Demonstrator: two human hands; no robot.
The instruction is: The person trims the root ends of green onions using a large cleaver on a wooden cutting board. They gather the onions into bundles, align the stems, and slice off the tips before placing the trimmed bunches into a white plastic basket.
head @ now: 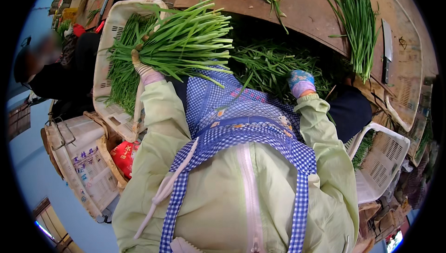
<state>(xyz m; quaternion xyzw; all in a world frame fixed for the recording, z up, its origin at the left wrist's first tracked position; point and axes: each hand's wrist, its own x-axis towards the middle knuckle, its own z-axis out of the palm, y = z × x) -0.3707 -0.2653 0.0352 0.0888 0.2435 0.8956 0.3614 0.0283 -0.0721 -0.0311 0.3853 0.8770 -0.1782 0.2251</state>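
Note:
My left hand (141, 63), in a striped glove, is closed around the leafy part of a large bunch of garlic chives (188, 40), whose pale stem ends point right. The bunch is over the edge of a white plastic crate (134, 136) that holds more chives (127, 96). My right hand (301, 80), in a blue patterned glove, rests at the near edge of a heap of loose green leaves (275, 68) beyond my checked apron. Its fingers are mostly hidden, and whether they hold anything does not show.
On the wooden table (299, 12) lie chives (362, 26) and, beside them, a knife (386, 50) with a black handle. A white crate (386, 162) stands at right, another (83, 165) at lower left. A person (55, 75) sits at far left.

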